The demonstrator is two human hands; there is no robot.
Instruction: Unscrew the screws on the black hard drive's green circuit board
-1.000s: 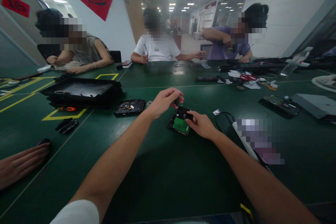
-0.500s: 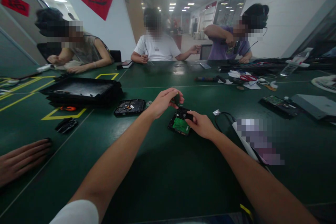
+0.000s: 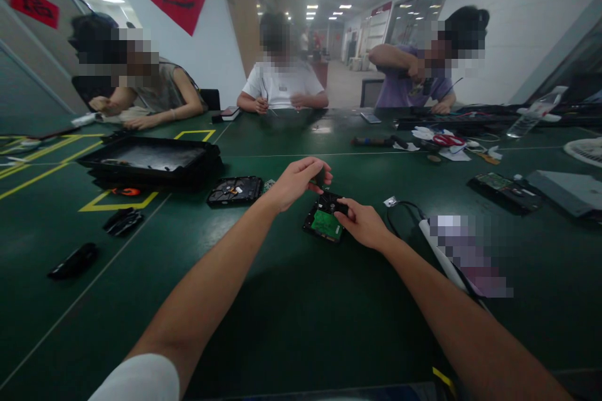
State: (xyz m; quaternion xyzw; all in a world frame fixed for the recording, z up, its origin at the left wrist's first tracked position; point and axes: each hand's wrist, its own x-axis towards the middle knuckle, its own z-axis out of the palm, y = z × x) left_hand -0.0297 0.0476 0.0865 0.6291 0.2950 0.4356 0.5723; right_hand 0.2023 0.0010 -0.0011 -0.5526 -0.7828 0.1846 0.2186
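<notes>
A hard drive with a green circuit board (image 3: 328,224) lies on the dark green table in front of me. My right hand (image 3: 360,220) grips its right edge, thumb over the top and fingers curled. Above the drive's far end, my left hand (image 3: 303,182) is closed around a small dark tool, its lower end pointing down at the drive. Most of that tool is hidden by my fingers. Left of my left hand lies a second black drive (image 3: 235,190), with small metal parts (image 3: 269,185) beside it.
Black stacked trays (image 3: 150,160) stand at the left, near black objects (image 3: 123,221) and a black case (image 3: 74,261). A white power strip (image 3: 442,257) with a cable lies right. Further right are another drive (image 3: 505,192) and a grey box (image 3: 567,191). Three people sit opposite.
Another person's hand at the far left has gone out of view, uncovering the black case. The person opposite in white has drawn one hand in. My hands hold nearly the same pose.
</notes>
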